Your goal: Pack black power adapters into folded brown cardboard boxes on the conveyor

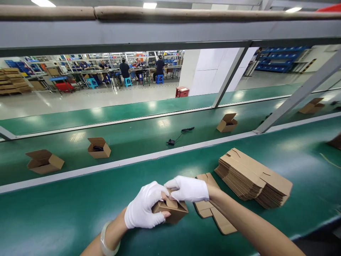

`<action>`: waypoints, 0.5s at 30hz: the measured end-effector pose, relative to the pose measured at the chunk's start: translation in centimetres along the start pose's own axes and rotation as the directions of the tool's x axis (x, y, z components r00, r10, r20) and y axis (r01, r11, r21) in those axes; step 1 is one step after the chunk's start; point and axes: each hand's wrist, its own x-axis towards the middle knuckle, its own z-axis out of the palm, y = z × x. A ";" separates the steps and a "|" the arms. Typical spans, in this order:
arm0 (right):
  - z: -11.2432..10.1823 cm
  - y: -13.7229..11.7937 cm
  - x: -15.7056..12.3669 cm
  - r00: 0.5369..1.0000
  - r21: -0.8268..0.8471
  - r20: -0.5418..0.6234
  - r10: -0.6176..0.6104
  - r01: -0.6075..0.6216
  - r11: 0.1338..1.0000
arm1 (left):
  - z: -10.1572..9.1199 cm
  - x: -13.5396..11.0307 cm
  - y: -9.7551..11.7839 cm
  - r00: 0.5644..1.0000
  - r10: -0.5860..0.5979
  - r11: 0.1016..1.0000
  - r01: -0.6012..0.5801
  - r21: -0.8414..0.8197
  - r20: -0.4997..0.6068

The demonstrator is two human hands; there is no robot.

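The gloved left hand (144, 206) curls closed around a small cardboard box (174, 213), held over the green belt (61, 220) at 12 o'clock; the gloved right hand (188, 189), fingers together, lies at its top flaps (172, 203), its grip unclear; the box seems light and stiff, best held by its walls; a flat blank (213, 213) and a stack (253, 177) lie at 1 o'clock.

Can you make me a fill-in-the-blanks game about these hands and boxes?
The left hand and right hand wear white ____.
The bangle is on the ____ wrist.
The cardboard box is held by ____ hands.
The conveyor belt under the flat cardboard stack is ____.

Answers: gloves, left, both, green.
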 end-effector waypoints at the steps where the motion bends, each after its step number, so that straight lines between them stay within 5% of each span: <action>1: 0.0 -0.2 -0.1 1.000 -0.069 -0.020 0.010 -0.011 0.998 | 0.1 0.0 0.0 1.000 -0.003 1.000 0.002 0.009 0.009; 7: 0.6 0.2 -0.3 0.998 -0.180 -0.059 -0.015 0.004 0.984 | 0.9 0.1 -0.3 0.999 -0.030 0.999 0.029 0.044 0.022; 11: 1.4 0.6 0.2 0.977 -0.221 -0.215 0.010 -0.058 0.973 | 1.2 0.3 -0.6 0.999 -0.022 0.998 0.021 0.055 0.025; 13: 1.4 1.0 0.2 0.946 -0.107 -0.323 -0.034 -0.001 0.994 | 1.1 0.3 -1.0 1.000 -0.015 0.996 0.017 0.082 -0.026; 15: 1.2 1.7 0.0 0.852 0.106 -0.520 -0.054 0.127 0.986 | 0.8 0.2 -1.6 0.982 -0.035 0.989 0.061 0.138 -0.187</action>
